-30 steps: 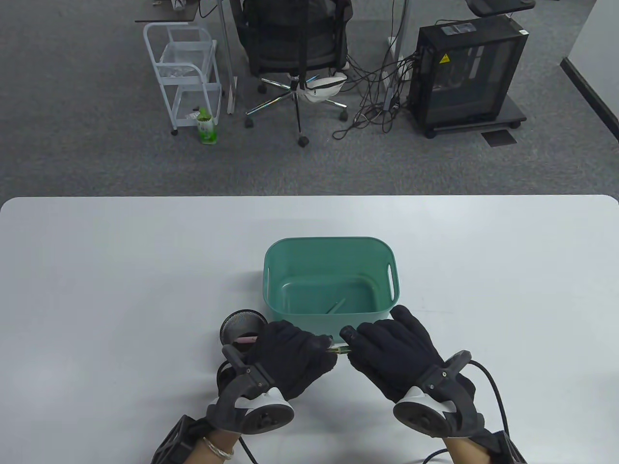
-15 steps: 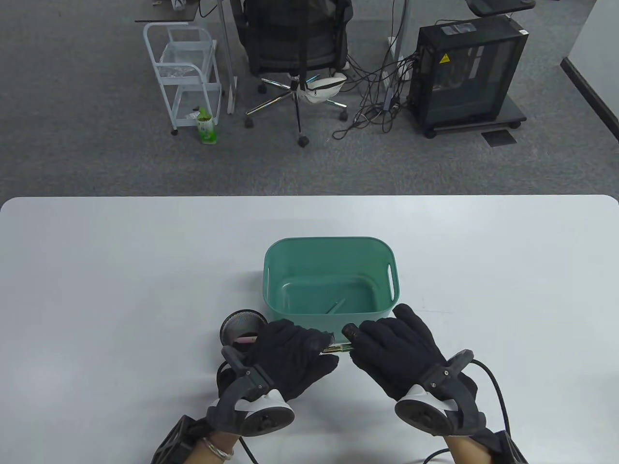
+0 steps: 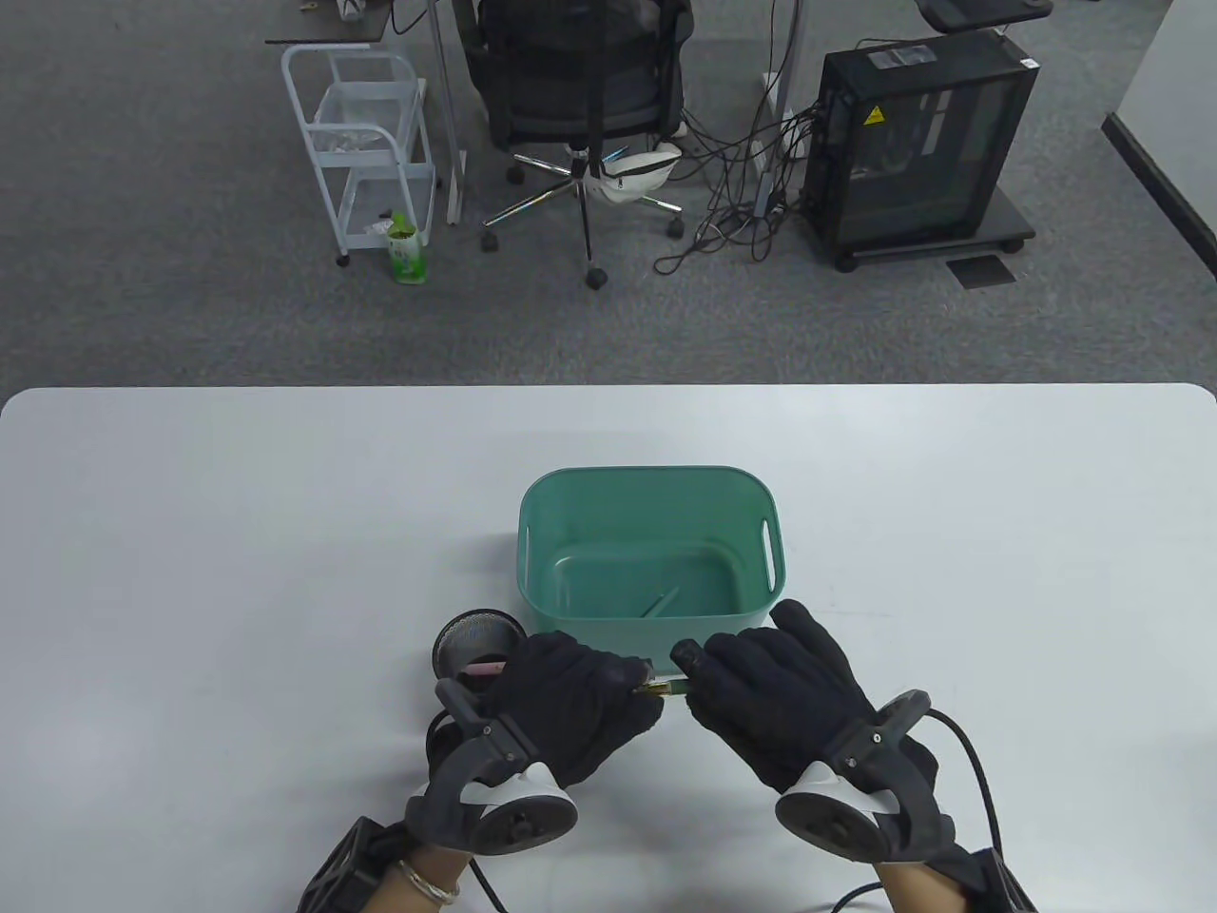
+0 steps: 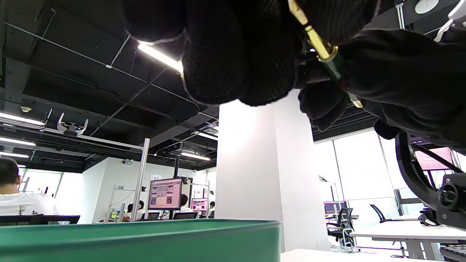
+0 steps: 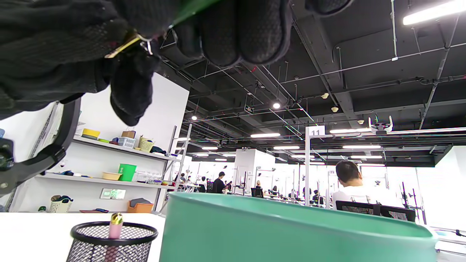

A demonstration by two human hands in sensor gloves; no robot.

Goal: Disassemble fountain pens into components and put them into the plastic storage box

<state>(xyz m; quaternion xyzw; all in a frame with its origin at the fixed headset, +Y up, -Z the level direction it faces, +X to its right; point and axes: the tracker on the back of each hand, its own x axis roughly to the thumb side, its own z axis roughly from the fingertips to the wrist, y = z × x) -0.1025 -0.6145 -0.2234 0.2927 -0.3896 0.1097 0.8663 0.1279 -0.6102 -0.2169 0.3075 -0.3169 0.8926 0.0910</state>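
Both gloved hands hold one green fountain pen (image 3: 666, 683) between them, just in front of the near wall of the green plastic storage box (image 3: 532, 533) and a little above the white tabletop (image 3: 190, 571). In the table view the long axis of the pen runs almost left to right, parallel to the near edge of the tabletop, and only a short part of it shows in the gap between the hands.

The left hand (image 3: 570, 709) has its fingers curled around the left end of the pen. In the left wrist view a gold-coloured part (image 4: 313, 36) with a gold ring comes out from under these fingers and meets the green section. The right hand (image 3: 770, 694) has its fingers curled around the right end, the green barrel (image 5: 193, 5); its thumb points toward the box. So each grip is closed on the pen, one on each end.

Inside the box one slim green pen part (image 3: 659, 603) lies on the bottom, tilted diagonally.

A black mesh pen holder (image 3: 473, 645) stands just left of the near left corner of the box, partly hidden behind the left hand. A pink pen (image 5: 115, 225) with a gold tip stands upright in it.
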